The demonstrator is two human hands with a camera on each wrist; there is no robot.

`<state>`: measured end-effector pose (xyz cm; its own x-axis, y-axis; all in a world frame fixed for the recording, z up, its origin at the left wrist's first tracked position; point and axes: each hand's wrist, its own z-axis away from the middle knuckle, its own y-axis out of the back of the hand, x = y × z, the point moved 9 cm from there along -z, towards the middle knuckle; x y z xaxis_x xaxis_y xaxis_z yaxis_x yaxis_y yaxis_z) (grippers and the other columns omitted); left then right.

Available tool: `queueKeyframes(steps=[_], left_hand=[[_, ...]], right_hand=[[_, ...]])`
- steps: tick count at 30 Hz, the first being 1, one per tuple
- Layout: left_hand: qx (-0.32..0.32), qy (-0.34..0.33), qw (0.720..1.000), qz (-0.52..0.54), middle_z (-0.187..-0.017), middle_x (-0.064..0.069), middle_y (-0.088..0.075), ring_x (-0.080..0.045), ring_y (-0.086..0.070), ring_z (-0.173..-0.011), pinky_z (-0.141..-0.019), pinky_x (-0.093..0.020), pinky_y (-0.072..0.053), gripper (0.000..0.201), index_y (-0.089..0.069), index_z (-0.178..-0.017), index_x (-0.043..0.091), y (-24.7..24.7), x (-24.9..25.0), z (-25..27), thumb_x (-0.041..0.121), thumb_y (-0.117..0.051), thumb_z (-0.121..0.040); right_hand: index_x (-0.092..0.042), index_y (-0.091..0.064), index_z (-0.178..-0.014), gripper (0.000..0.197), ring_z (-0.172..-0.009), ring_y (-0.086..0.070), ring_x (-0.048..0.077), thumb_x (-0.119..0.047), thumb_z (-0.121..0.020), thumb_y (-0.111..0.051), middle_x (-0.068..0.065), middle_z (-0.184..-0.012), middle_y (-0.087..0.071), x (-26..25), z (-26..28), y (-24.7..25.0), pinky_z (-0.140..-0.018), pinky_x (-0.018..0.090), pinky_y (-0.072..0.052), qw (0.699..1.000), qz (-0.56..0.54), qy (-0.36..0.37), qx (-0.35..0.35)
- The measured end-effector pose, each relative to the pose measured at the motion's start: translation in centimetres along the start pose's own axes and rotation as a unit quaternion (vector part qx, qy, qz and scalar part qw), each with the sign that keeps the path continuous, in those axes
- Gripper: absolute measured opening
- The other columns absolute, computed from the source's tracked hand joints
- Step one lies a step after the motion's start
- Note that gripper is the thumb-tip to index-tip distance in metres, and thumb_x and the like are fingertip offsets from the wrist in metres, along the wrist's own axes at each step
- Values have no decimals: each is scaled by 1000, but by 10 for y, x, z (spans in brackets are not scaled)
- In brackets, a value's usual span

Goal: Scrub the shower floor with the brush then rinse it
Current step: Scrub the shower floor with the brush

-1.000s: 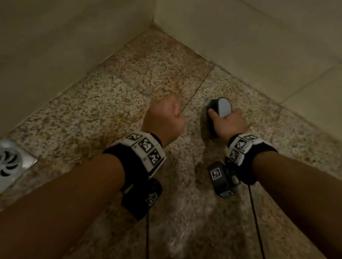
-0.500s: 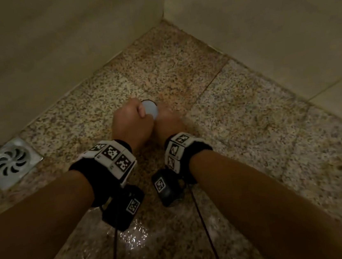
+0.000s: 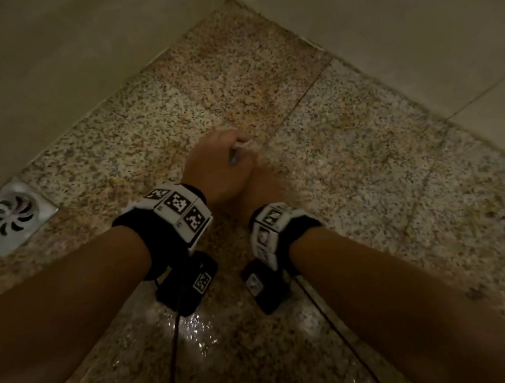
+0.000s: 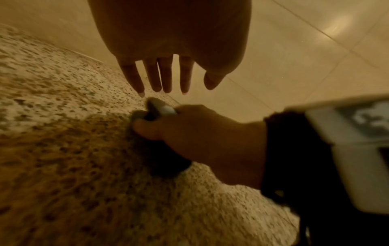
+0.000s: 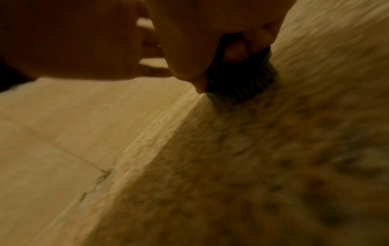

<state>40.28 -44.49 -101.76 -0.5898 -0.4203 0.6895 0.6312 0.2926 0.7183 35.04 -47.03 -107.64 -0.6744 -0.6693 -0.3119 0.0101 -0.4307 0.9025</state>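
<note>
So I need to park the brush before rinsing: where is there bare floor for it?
Bare floor lies in the corner where the two walls meet, and to the right along the right wall. It is crowded mid-floor, where the right hand grips the brush with the left hand beside it. The drain takes the left.

A: Corner where two beige tiled walls (image 3: 399, 23) meet; thin grout lines on the right one.
B: Noted. Speckled granite floor (image 3: 351, 153), wet sheen nearest the camera. Square metal drain (image 3: 9, 218) by the left wall. Light dim, yellowish
</note>
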Motion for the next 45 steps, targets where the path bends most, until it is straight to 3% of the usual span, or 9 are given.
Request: queueKeyframes(steps=[2,6,11,18,24,29,34,39,45], left_hand=[[25,59,998,26,-128,0,-56,-19,-52,-116,-89,-26,-38,32,-60,-121,21,14,-10,5,37,-49,-95],[76,98,992,22,-134,2,-53,-19,-50,-122,-94,-29,-39,31,-58,-122,22,51,-27,17,35,-45,-96],[74,132,988,28,-135,4,-54,-17,-51,-122,-88,-24,-38,28,-58,-119,22,74,-59,32,34,-53,-94],[41,138,989,37,-120,-3,-61,-19,-56,-105,-80,-24,-40,26,-61,-113,17,57,-51,36,29,-60,-90],[49,106,993,31,-119,-1,-63,-19,-56,-113,-88,-25,-41,27,-62,-115,17,67,-48,40,27,-58,-90],[58,157,986,24,-113,-5,-64,-20,-60,-97,-84,-29,-47,23,-60,-111,16,86,-85,50,23,-59,-90],[74,168,983,5,-82,-3,-56,-20,-53,-73,-60,-29,-41,6,-51,-82,16,87,-81,46,17,-54,-88],[53,134,990,3,-78,-6,-48,-22,-46,-78,-63,-28,-30,20,-39,-73,17,81,-53,39,13,-48,-90],[95,154,983,21,-91,-4,-54,-24,-50,-84,-69,-28,-35,15,-43,-93,14,115,-77,52,18,-56,-86]], right_hand=[[-16,-46,-137,41,-119,-53,27,-35,-101,-45,10,-135,-52,-17,-7,-3,-92,35,-43,998,-3,14,-61],[-21,-54,-107,18,-91,-57,28,-33,-95,-51,7,-102,-57,44,3,76,-72,30,-41,973,-166,-62,151],[-16,-22,-150,79,-95,-59,36,-59,-89,-50,12,-127,-58,162,51,60,-74,37,-49,933,-114,-308,148],[-25,-42,-136,44,-87,-61,26,-37,-94,-50,2,-121,-55,-26,11,-21,-68,32,-48,982,-165,-68,57],[-29,-54,-102,17,-83,-56,22,-38,-89,-47,-1,-101,-56,13,1,51,-72,30,-47,970,-145,-37,190],[-15,-31,-146,68,-113,-54,38,-49,-92,-52,14,-131,-54,137,57,50,-91,44,-47,903,-137,-369,172],[-26,-54,-117,29,-90,-59,22,-37,-91,-48,-4,-112,-56,-18,29,-24,-69,26,-40,986,-109,-47,121],[-16,-58,-114,28,-90,-59,27,-33,-93,-52,6,-104,-59,-43,10,-5,-70,33,-44,983,-164,-10,77],[-18,-29,-147,73,-113,-56,38,-53,-89,-56,14,-132,-55,120,55,54,-89,42,-47,924,-141,-321,156]])
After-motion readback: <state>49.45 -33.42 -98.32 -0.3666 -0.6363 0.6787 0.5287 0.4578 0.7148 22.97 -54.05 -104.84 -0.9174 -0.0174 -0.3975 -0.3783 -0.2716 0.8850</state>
